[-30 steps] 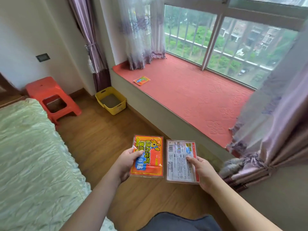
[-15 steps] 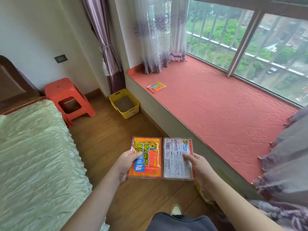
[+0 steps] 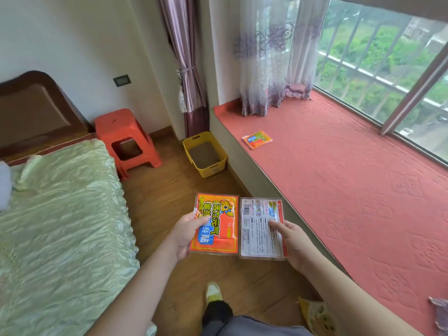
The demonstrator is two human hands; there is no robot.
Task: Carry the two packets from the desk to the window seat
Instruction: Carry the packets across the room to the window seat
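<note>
My left hand (image 3: 185,235) grips an orange packet (image 3: 217,220) with blue and yellow print by its left edge. Beside it, my right hand (image 3: 293,243) holds a white packet (image 3: 259,232), printed back side up, thumb on its face. Both packets are held flat and side by side over the wooden floor, just left of the window seat (image 3: 339,185). The seat is a long ledge covered in a red quilted mat. A third orange packet (image 3: 257,139) lies on the mat near its far left end.
A bed (image 3: 55,226) with a pale green cover fills the left. An orange plastic stool (image 3: 126,139) and a yellow bin (image 3: 204,154) stand on the floor by the far wall. Purple curtains (image 3: 264,64) hang at the seat's far end. My foot (image 3: 213,293) is on the floor below the packets.
I have walked along the seat toward its far end; the stool, bin and lying packet look closer. Both packets stay in my hands, held the same way.
</note>
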